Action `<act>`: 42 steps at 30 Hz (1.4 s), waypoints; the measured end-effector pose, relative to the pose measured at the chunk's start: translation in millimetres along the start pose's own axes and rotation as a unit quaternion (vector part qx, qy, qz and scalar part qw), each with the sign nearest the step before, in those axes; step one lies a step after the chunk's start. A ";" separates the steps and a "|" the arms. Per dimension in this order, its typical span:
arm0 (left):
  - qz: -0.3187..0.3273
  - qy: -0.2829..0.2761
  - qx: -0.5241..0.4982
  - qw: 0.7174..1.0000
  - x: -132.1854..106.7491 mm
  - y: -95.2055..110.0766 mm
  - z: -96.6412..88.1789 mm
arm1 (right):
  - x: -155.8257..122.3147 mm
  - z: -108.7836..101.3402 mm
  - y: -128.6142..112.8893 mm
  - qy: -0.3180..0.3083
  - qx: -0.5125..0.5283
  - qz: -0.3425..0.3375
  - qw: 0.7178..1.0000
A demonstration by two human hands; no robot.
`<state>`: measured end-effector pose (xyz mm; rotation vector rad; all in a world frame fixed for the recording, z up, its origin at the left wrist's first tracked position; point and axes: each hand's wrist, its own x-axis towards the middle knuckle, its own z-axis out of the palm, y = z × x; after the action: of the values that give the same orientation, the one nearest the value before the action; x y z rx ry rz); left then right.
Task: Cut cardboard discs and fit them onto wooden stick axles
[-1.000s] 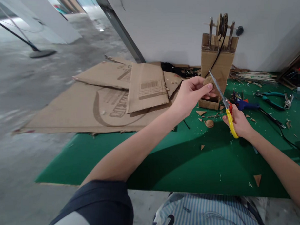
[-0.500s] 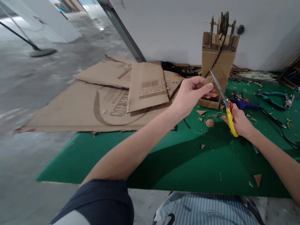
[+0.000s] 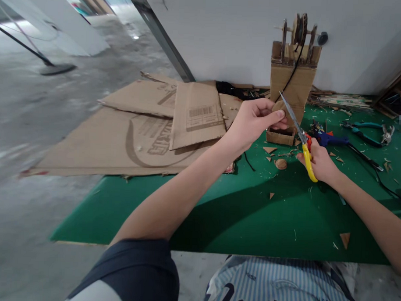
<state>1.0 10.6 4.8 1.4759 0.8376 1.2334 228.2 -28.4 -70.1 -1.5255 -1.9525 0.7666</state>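
Between the thumb and fingers of my left hand (image 3: 259,119) is a small round cardboard disc (image 3: 279,106), partly covered by the fingertips. My right hand (image 3: 320,163) grips scissors (image 3: 308,161) with yellow and red handles. Their blades point up and to the left, at the disc's right edge; whether they touch it I cannot tell. Below the hands another cardboard disc (image 3: 280,164) lies on the green tabletop (image 3: 250,231) among scraps. Just behind the hands stands an upright cardboard structure (image 3: 291,79) with a pulley wheel (image 3: 300,30) and black cord at its top.
Large cardboard sheets (image 3: 89,142) overlap on the left of the table. To the right lie a blue glue gun (image 3: 332,139) with its cable and teal-handled pliers (image 3: 367,132). Thin wooden sticks (image 3: 345,101) are heaped along the white wall. A triangular scrap (image 3: 345,240) is near the front edge.
My left hand has shifted very slightly left and up with the disc. The scissors have hardly moved, and the view has tilted a little.
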 end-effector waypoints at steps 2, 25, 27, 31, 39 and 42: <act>0.002 -0.007 0.014 1.000 -1.3 1.9 0.9 | -1.4 0.8 1.3 0.004 -0.005 -0.011 1.000; 0.000 -0.069 0.094 0.993 3.3 14.0 -13.3 | 0.7 -1.2 3.1 -0.016 -0.024 -0.015 0.999; 0.004 -0.083 0.108 0.991 3.1 15.9 -14.3 | -0.8 -1.2 2.4 -0.023 -0.008 -0.011 1.000; 0.028 -0.120 0.161 0.979 0.0 20.4 -14.2 | -5.3 -3.4 0.1 -0.037 0.025 -0.026 0.999; 0.032 -0.120 0.179 0.976 -0.1 23.0 -16.2 | -1.3 -6.4 -3.2 -0.049 -0.005 0.004 0.999; 0.017 -0.095 0.151 0.984 0.2 18.2 -11.6 | 0.7 -5.6 -3.2 -0.043 -0.006 0.008 0.999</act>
<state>-11.7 9.0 22.1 1.8271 0.9005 1.0013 229.9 -27.8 -63.9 -1.5409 -2.0126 0.8420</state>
